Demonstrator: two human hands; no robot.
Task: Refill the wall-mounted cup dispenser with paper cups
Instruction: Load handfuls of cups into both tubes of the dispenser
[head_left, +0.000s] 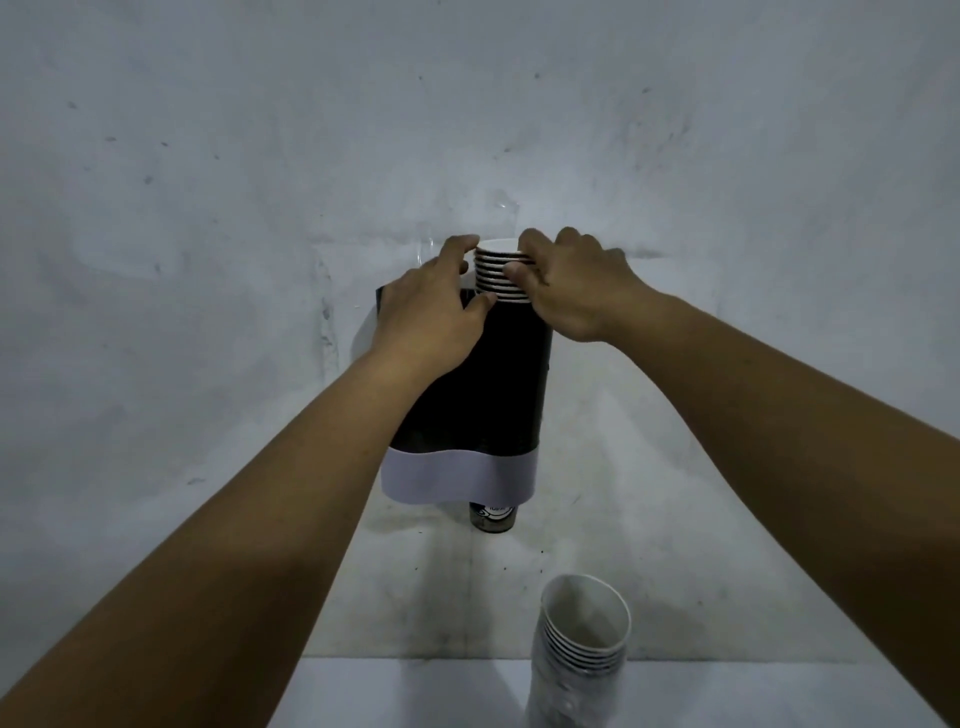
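Up top, both hands' fingers (524, 273) around stacked cups (500, 275) in dispenser (488, 395).

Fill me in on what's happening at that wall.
A person is loading nested paper cups into the top of a black wall-mounted dispenser. The left hand and the right hand grip the rims that stick out above it from either side. One cup's base pokes out below. Another stack of cups waits on the white surface underneath.

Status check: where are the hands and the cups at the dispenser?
Both hands, left hand and right hand, gripping cup stack protruding from dispenser top. Spare stack on table. Nothing blocking.
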